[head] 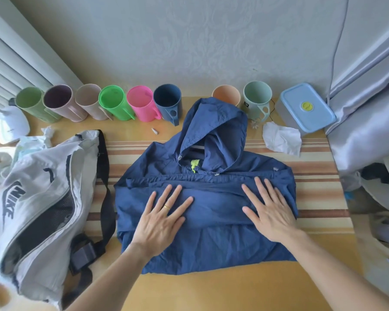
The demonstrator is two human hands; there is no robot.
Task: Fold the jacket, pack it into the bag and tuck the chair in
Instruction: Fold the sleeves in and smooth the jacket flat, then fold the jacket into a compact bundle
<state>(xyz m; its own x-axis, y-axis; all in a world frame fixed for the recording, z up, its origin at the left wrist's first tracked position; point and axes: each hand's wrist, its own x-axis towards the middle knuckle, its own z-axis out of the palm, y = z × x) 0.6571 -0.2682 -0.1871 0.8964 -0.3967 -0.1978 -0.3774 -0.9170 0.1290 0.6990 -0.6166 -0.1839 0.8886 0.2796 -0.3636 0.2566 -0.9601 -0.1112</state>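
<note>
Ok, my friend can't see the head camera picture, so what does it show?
Two bare hands, the left hand and right hand, press flat on a partly folded navy hooded jacket on a table. An unzipped grey bag lies left of it, with colourful cups along the wall.

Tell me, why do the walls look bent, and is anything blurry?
Head view: the wide lens bows the edges, so the mugs curve in an arc; the bag blurs at the lower left corner; soft, even light, and the jacket and both hands stay sharp.
</note>
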